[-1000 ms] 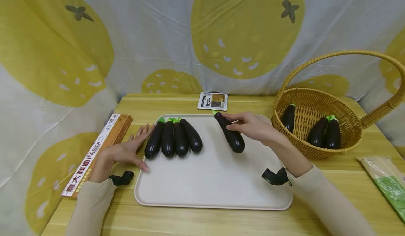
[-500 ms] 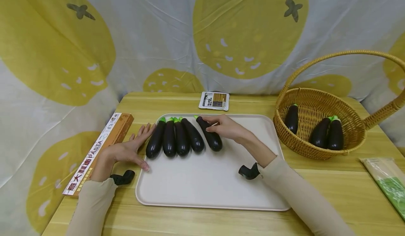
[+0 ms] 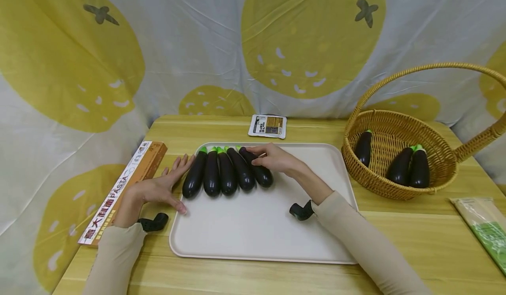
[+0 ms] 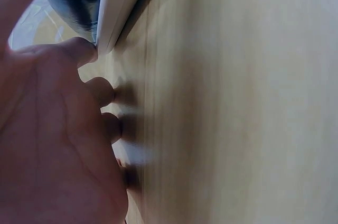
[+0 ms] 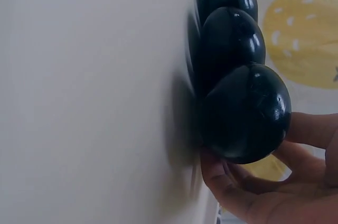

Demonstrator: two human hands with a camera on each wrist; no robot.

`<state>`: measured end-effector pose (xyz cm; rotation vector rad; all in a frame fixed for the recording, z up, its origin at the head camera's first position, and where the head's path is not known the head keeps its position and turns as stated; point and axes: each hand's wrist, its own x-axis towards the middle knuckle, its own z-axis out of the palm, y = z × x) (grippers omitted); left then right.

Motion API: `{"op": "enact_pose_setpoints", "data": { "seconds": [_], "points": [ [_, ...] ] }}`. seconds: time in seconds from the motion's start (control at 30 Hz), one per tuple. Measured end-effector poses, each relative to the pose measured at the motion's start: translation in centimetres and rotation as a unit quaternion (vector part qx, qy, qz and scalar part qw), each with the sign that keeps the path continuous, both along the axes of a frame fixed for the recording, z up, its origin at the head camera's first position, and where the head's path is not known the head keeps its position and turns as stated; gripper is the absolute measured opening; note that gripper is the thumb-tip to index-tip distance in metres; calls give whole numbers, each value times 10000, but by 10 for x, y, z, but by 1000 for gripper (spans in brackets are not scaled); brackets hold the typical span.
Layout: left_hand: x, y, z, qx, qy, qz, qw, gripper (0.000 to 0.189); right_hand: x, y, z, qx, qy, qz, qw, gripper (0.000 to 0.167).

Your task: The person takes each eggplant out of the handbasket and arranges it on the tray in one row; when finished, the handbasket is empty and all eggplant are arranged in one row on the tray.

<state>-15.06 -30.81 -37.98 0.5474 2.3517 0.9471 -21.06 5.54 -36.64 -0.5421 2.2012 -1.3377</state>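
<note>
On the white tray (image 3: 253,229) lies a row of several dark eggplants (image 3: 211,176) with green stem ends pointing away. My right hand (image 3: 276,157) holds the rightmost eggplant (image 3: 262,177) near its stem end, and this one sits up against its neighbour. In the right wrist view, thumb and fingers curl round that eggplant (image 5: 245,118), low over the tray surface. My left hand (image 3: 160,187) is spread at the tray's left edge, thumb over the rim and fingertips beside the leftmost eggplant. The left wrist view shows its fingers down near the wooden table (image 4: 237,102).
A wicker basket (image 3: 399,191) with a tall handle stands right of the tray, three eggplants inside. A pasta box (image 3: 122,194) lies on the left. Behind the tray is a small packet (image 3: 268,126); a green-and-clear bag (image 3: 482,229) lies at the far right.
My right hand has carried the eggplant leftward across the tray and brought it against the right end of the row. The left hand has stayed in place.
</note>
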Motion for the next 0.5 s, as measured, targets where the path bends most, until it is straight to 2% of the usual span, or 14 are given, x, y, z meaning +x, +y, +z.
{"op": "enact_pose_setpoints", "data": {
  "seconds": [0.5],
  "points": [
    [0, 0, 0, 17, -23, -8, 10000, 150, 3, 1, -2, 86, -45, 124, 9999, 52]
  ]
}}
